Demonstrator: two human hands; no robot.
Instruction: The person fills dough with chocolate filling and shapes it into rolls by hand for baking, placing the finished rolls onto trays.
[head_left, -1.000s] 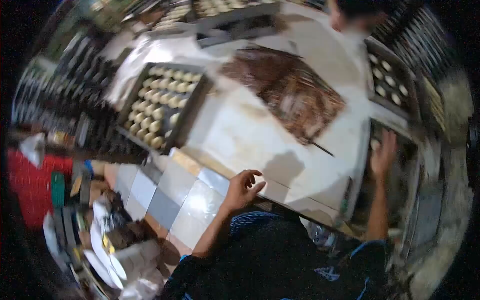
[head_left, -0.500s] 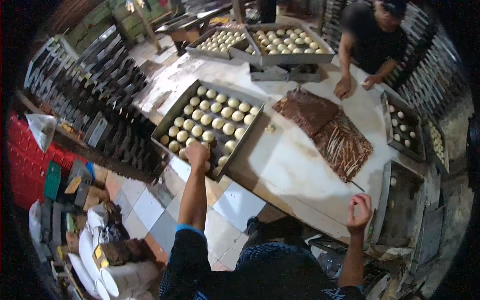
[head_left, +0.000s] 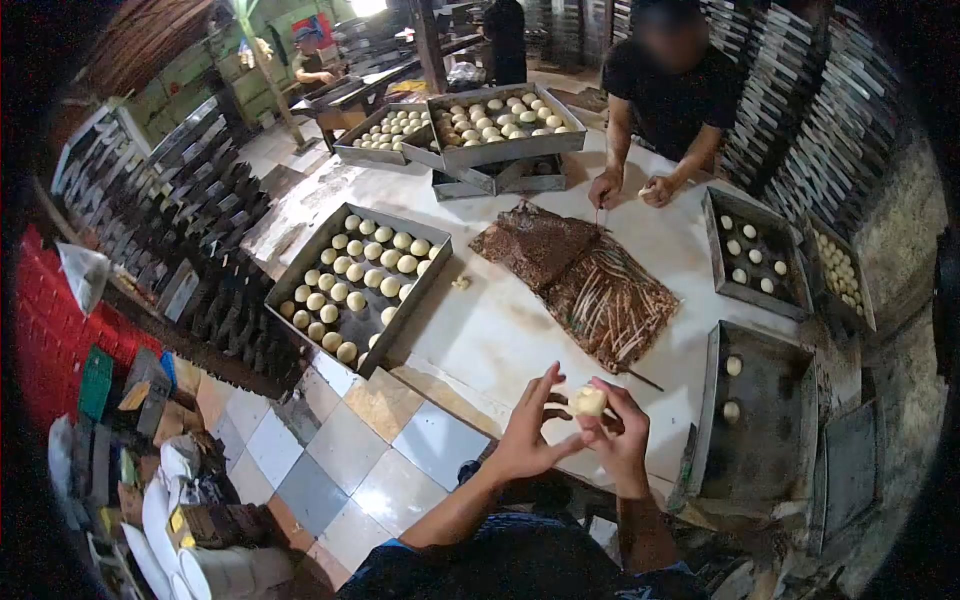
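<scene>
A pale dough ball [head_left: 588, 401] sits between my two hands over the near edge of the white table [head_left: 500, 320]. My left hand [head_left: 530, 430] cups it from the left and my right hand [head_left: 618, 432] pinches it from the right. To my left lies a metal tray [head_left: 428, 275] filled with several dough balls [head_left: 352, 272]. To my right a nearly bare tray [head_left: 762, 420] holds two balls. A brown chocolate slab [head_left: 580, 275] cut into thin sticks lies in the table's middle.
A person in a black shirt [head_left: 668, 95] works at the far side of the table. More trays of dough balls [head_left: 500, 120] stand at the back, and another tray [head_left: 755, 255] at the right. Stacked dark pans [head_left: 200, 240] line the left. Tiled floor [head_left: 350, 450] lies below.
My left hand left the full tray with a dough ball and came to the middle. My right hand moved in to meet it. The view tilted up.
</scene>
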